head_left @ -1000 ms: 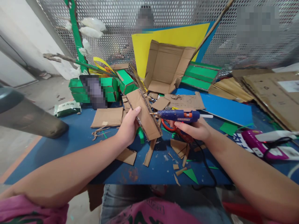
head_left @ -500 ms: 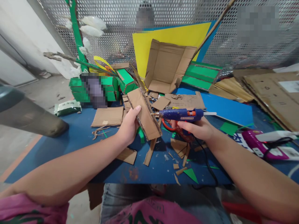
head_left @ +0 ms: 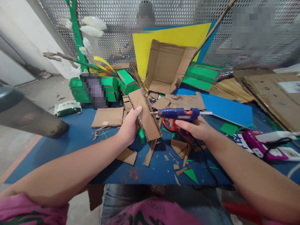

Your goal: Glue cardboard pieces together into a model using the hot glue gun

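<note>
My left hand [head_left: 128,128] is closed around a brown cardboard piece [head_left: 145,113], holding it tilted above the blue table [head_left: 77,137]. My right hand [head_left: 195,128] grips a blue glue gun [head_left: 179,113] with an orange trigger and a white glue stick poking out the back. The gun lies level, its nozzle touching the right edge of the cardboard piece. A black cord runs from the gun down past my right wrist.
Cardboard scraps [head_left: 179,147] and green paper bits lie under my hands. An open cardboard box [head_left: 167,67], yellow sheet [head_left: 178,37] and green blocks [head_left: 112,86] stand behind. Flat cardboard [head_left: 274,90] and a purple tool [head_left: 255,142] lie right. A mesh wall closes the back.
The glue gun has shifted slightly left and up along the cardboard's edge. My left hand keeps the cardboard piece almost still.
</note>
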Demonstrator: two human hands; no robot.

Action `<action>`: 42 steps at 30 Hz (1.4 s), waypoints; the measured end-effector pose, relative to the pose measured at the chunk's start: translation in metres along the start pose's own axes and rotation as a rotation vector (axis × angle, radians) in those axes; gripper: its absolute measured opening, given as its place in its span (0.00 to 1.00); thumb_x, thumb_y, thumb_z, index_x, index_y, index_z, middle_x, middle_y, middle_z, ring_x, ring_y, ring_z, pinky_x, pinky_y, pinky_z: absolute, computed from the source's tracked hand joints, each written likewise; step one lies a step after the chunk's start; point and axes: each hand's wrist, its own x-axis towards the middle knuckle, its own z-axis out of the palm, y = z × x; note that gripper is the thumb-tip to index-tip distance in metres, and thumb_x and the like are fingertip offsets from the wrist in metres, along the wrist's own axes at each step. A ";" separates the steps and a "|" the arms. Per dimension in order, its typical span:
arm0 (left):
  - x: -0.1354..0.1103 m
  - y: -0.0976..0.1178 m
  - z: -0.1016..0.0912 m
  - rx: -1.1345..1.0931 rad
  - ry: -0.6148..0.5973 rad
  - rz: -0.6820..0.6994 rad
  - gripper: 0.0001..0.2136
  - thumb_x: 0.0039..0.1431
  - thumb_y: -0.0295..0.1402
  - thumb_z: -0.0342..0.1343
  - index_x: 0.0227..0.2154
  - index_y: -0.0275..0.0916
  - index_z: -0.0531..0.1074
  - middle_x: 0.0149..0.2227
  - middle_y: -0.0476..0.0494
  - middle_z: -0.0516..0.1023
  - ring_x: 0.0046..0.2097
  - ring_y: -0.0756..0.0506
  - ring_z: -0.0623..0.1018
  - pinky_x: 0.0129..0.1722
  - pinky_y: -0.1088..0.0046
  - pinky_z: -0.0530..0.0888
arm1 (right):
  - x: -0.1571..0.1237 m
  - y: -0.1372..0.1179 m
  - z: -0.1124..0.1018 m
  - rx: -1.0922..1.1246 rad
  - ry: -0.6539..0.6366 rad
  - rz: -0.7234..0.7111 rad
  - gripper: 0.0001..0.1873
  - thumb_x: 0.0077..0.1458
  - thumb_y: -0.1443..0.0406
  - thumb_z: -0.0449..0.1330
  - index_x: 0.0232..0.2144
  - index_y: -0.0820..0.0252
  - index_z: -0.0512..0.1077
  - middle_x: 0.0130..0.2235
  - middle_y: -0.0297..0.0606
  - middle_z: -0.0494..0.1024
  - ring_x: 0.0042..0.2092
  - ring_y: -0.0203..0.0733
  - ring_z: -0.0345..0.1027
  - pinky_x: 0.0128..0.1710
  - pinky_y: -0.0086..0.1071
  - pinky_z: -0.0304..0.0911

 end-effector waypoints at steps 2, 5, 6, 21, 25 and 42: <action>0.000 0.000 0.001 -0.001 0.006 0.000 0.27 0.63 0.51 0.69 0.57 0.40 0.78 0.52 0.39 0.87 0.56 0.32 0.86 0.61 0.53 0.80 | 0.000 0.002 0.000 0.013 0.012 0.019 0.18 0.69 0.51 0.66 0.37 0.59 0.82 0.36 0.40 0.82 0.36 0.42 0.74 0.39 0.36 0.71; 0.000 0.000 0.001 -0.001 0.005 0.000 0.27 0.63 0.51 0.69 0.57 0.40 0.78 0.52 0.39 0.87 0.56 0.32 0.86 0.61 0.53 0.80 | -0.001 0.004 0.000 0.028 0.026 0.042 0.18 0.68 0.50 0.67 0.37 0.59 0.82 0.35 0.39 0.82 0.34 0.40 0.72 0.37 0.35 0.71; 0.000 0.000 0.001 0.001 -0.001 -0.001 0.27 0.63 0.51 0.69 0.57 0.40 0.78 0.53 0.39 0.87 0.57 0.32 0.86 0.60 0.53 0.80 | -0.001 0.004 0.001 0.031 0.028 0.051 0.18 0.68 0.50 0.67 0.38 0.59 0.83 0.35 0.39 0.82 0.33 0.40 0.72 0.37 0.35 0.71; -0.004 -0.002 -0.005 0.063 -0.059 -0.092 0.25 0.63 0.52 0.69 0.54 0.39 0.80 0.52 0.36 0.88 0.58 0.31 0.85 0.61 0.52 0.80 | -0.001 -0.002 0.005 0.038 0.186 -0.002 0.19 0.69 0.48 0.66 0.39 0.55 0.83 0.31 0.36 0.78 0.31 0.41 0.69 0.32 0.36 0.68; -0.005 -0.002 -0.006 0.110 -0.084 -0.095 0.26 0.63 0.53 0.69 0.54 0.39 0.81 0.47 0.37 0.89 0.54 0.30 0.86 0.58 0.53 0.81 | 0.001 -0.005 0.005 0.045 0.176 -0.002 0.19 0.69 0.46 0.65 0.39 0.54 0.83 0.30 0.36 0.77 0.31 0.41 0.69 0.31 0.37 0.68; -0.011 0.007 -0.002 0.117 -0.089 -0.079 0.27 0.62 0.53 0.69 0.58 0.41 0.81 0.42 0.40 0.89 0.49 0.31 0.88 0.51 0.56 0.83 | -0.006 -0.018 -0.001 -0.136 0.183 -0.030 0.14 0.69 0.52 0.66 0.39 0.56 0.82 0.33 0.37 0.82 0.35 0.45 0.76 0.38 0.39 0.74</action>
